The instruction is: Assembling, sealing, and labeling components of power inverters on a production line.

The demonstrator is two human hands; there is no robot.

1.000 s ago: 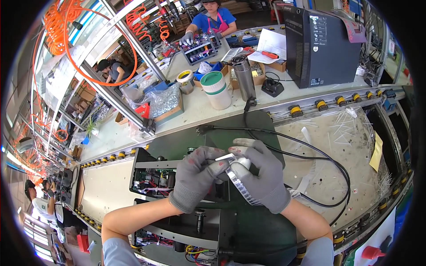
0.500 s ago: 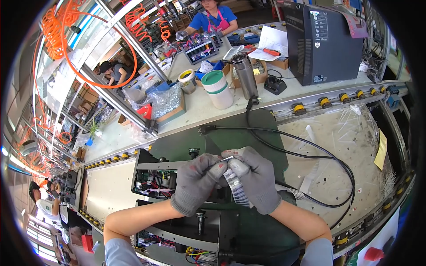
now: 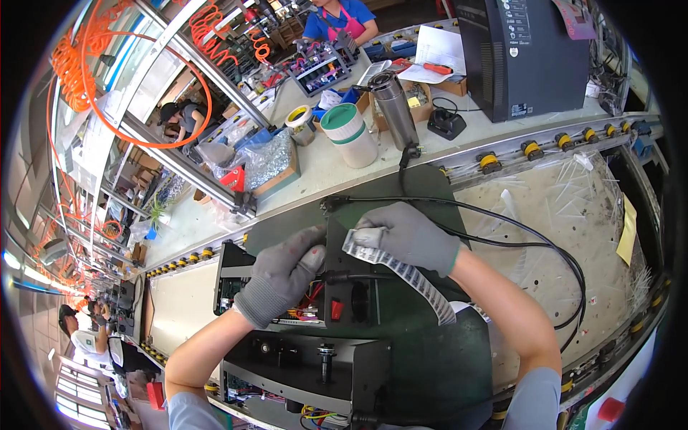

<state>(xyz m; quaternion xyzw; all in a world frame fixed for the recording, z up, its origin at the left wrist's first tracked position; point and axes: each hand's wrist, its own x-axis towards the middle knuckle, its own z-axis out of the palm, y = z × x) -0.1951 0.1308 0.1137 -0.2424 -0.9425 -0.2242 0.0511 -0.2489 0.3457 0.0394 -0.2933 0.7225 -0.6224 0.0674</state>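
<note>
Both my hands wear grey knit gloves. My right hand (image 3: 416, 235) pinches a curling strip of small printed labels (image 3: 410, 274), whose free end hangs down to the right. To its left, apart from the strip, my left hand (image 3: 284, 272) has its thumb and fingers drawn together; anything between the fingertips is too small to make out. Beneath the hands lie black metal housings with open insides; the nearer housing (image 3: 369, 369) shows coloured wires and a black knob-like post (image 3: 326, 352). A dark green mat (image 3: 444, 365) lies under them.
A black power cable (image 3: 516, 242) loops across the right side. Behind the roller rail stand a green-lidded jar (image 3: 349, 140), a steel flask (image 3: 394, 111), a box of bagged parts (image 3: 269, 161) and a black computer tower (image 3: 530, 64). A co-worker (image 3: 340, 21) sits at the far side.
My hands, together before, are now apart. The left has moved left; the right has moved up with the label strip, which now stretches out to the right. The view has shifted slightly.
</note>
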